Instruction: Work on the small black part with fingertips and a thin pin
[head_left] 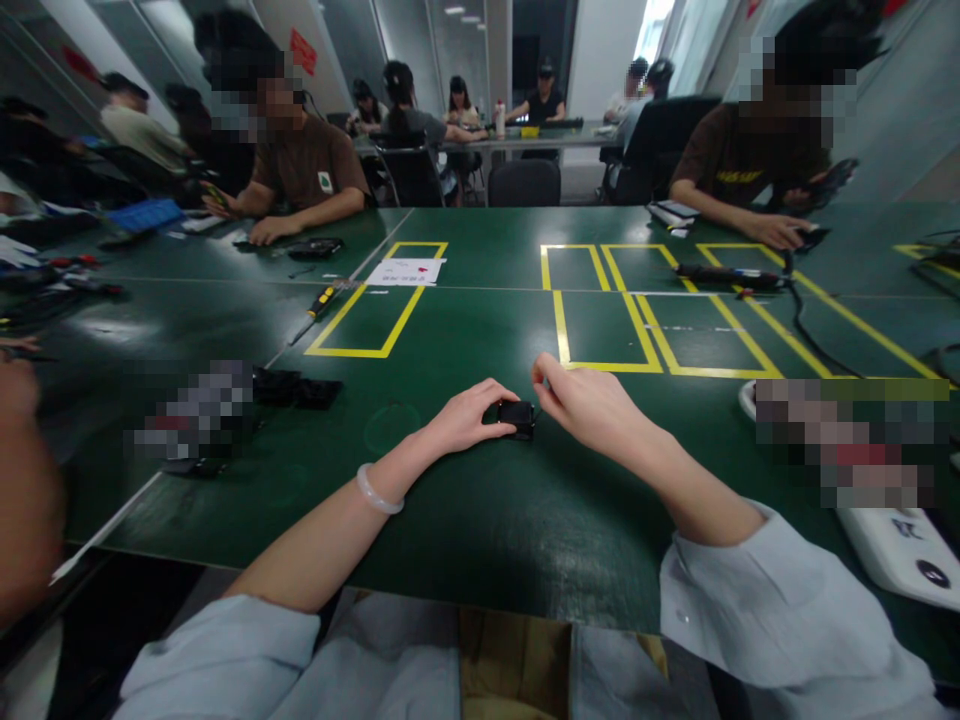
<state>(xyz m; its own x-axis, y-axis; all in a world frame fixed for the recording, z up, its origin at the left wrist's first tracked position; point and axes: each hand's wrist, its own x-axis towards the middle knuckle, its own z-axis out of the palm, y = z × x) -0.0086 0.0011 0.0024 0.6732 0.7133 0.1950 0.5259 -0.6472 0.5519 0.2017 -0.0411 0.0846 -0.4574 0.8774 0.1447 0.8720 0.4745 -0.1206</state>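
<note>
On the green table in front of me rests a small black box-shaped device [516,416]. My left hand [469,415] grips its left side, thumb at the near edge and fingers at the far edge. Just to the right of the device is my right hand [589,400], its fingers curled into a pinch. A thin dark line shows between those fingertips and the device, too small to name. Whatever the right fingers hold is hidden.
Yellow tape rectangles [606,367] mark the green table [480,520]. A screwdriver [315,310] and a paper sheet [405,271] lie ahead left. Black pieces [296,388] sit left; a white device [900,550] is right. Co-workers [311,165] sit around the table.
</note>
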